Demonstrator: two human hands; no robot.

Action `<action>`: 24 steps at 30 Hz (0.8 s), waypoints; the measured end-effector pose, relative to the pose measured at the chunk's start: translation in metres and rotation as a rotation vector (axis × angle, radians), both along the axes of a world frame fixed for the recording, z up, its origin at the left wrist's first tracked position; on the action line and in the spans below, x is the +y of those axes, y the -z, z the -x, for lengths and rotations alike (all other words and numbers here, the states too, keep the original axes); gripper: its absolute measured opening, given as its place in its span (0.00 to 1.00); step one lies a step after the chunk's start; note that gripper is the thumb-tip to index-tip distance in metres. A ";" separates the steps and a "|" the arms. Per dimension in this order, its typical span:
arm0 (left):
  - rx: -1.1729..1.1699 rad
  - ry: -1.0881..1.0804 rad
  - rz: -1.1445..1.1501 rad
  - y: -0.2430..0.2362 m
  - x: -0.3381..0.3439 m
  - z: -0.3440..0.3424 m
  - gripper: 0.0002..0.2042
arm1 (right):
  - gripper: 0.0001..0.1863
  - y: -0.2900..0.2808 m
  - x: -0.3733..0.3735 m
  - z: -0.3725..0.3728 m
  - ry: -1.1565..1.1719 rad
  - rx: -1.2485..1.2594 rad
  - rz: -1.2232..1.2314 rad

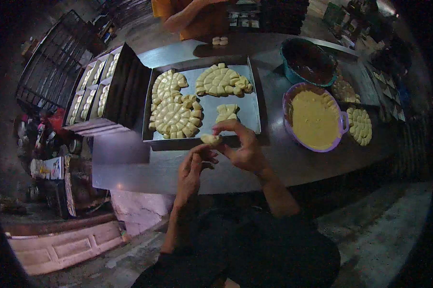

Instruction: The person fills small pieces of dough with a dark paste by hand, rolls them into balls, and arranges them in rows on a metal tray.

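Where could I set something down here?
The metal table is bare left of the left hand, between the baking tray and near edge, and between tray and purple basin. Its right end is crowded: teal basin, scored dough.

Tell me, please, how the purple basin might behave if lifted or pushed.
The purple basin would probably feel heavy, since yellow mixture spreads across it. Lifted by its side handle alone, it would likely tilt. Being wide, it seems unlikely to tip when pushed.
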State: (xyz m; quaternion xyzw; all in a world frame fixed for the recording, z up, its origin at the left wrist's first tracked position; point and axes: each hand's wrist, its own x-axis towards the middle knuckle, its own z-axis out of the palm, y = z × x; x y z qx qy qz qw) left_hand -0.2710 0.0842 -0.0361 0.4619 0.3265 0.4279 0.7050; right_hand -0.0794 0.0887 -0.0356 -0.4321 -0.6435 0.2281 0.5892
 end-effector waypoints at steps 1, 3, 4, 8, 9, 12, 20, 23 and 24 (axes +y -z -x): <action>0.036 -0.022 -0.037 -0.012 -0.009 -0.019 0.16 | 0.30 -0.014 -0.022 -0.017 0.027 -0.214 -0.101; 0.088 -0.046 -0.127 -0.029 -0.024 -0.058 0.16 | 0.31 -0.029 -0.057 -0.044 0.060 -0.342 -0.168; 0.003 0.002 -0.110 -0.033 -0.031 -0.072 0.14 | 0.31 -0.034 -0.073 -0.055 0.061 -0.249 -0.122; 0.041 0.118 -0.290 -0.046 -0.049 -0.117 0.13 | 0.28 -0.043 -0.114 -0.081 -0.003 0.495 0.272; 0.094 0.130 -0.383 -0.052 -0.051 -0.129 0.13 | 0.29 -0.047 -0.121 -0.090 -0.017 0.580 0.380; 0.078 0.100 -0.344 -0.053 -0.055 -0.153 0.14 | 0.19 -0.039 -0.127 -0.108 0.019 0.535 0.302; 0.104 0.078 -1.280 -0.038 -0.004 -0.202 0.35 | 0.17 -0.022 -0.110 -0.137 0.129 0.761 0.228; -0.356 0.201 -1.465 -0.033 0.030 -0.231 0.35 | 0.29 -0.031 -0.095 -0.130 0.085 0.846 0.218; -0.523 0.216 -1.336 -0.022 0.034 -0.240 0.34 | 0.32 -0.035 -0.091 -0.128 0.052 0.855 0.211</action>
